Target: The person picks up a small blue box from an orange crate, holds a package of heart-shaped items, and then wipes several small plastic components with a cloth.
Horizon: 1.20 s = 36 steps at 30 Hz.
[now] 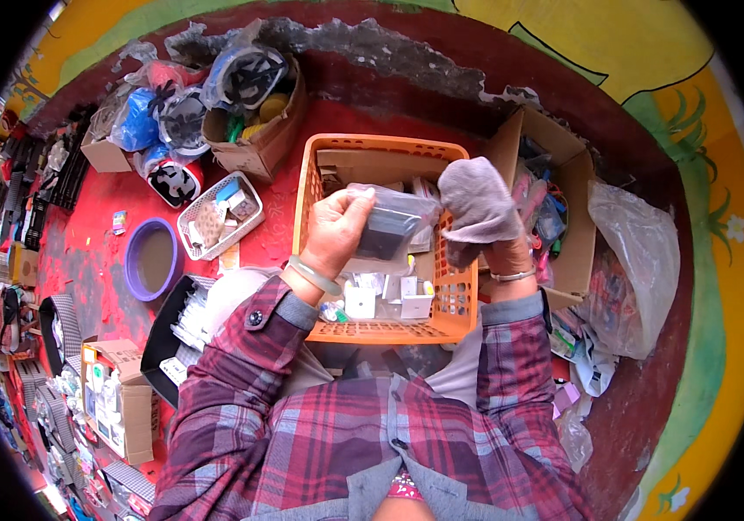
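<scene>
Pinched between the fingers of my left hand (pixel 340 227) is a clear plastic bag (pixel 392 227) with a dark flat item inside. A grey cloth (pixel 478 201) drapes over the fingers of my right hand (pixel 507 257), which grips it just right of the bag. Both hands are raised over an orange plastic basket (pixel 460 300). In the basket, small white boxes (pixel 361 300) stand near its front side, and cardboard pieces show at the back. What the dark item is, I cannot make out.
Right of the basket stands an open cardboard box (pixel 574 227) of mixed goods, beside a clear plastic sack (pixel 641 260). To the left are a purple basin (pixel 153 259), a white basket (pixel 221 217) and a black tray (pixel 168 347). Another filled carton (pixel 255 156) stands at the back left.
</scene>
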{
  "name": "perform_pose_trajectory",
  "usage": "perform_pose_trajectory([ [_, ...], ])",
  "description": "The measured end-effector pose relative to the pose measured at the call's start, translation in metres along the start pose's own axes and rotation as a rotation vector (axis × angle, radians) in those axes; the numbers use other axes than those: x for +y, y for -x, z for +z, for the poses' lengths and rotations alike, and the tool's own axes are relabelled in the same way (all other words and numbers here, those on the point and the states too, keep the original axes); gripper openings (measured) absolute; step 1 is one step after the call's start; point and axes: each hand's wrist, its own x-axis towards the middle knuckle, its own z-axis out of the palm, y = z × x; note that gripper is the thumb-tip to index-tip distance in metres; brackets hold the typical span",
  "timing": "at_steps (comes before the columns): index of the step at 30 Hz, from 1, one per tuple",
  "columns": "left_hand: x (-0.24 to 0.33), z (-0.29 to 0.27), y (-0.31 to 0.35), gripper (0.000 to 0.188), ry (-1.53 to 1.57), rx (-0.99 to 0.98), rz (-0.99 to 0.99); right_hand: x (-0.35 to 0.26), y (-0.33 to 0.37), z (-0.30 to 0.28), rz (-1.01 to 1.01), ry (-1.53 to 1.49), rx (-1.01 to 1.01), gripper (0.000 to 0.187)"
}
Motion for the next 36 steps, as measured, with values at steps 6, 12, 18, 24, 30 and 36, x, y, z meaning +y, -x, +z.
perform_pose_trajectory([
  [6, -0.011, 0.008, 0.005, 0.012, -0.570, -0.287, 0.345, 0.038, 0.006, 0.032, -0.201, 0.823, -0.133, 0.035],
  [12, -0.005, 0.017, 0.009, 0.012, -0.326, -0.195, 0.203, 0.033, 0.006, 0.039, -0.662, 1.280, -0.138, 0.017],
  [18, 0.002, 0.006, 0.005, 0.018, -0.164, -0.183, 0.073, 0.018, 0.011, 0.040, -0.601, 1.164, -0.170, 0.023],
  [24, 0.007, 0.006, 0.004, 0.018, -0.090, -0.170, 0.008, 0.016, 0.011, 0.041, -0.606, 1.186, -0.188, 0.021],
  [30, 0.009, -0.008, -0.003, 0.016, -0.034, 0.041, -0.020, 0.015, 0.014, 0.027, -0.450, 1.037, -0.048, 0.014],
  [36, 0.020, -0.033, -0.023, 0.014, 0.270, 0.257, -0.082, -0.003, 0.015, -0.012, -0.193, 0.248, 0.289, 0.029],
])
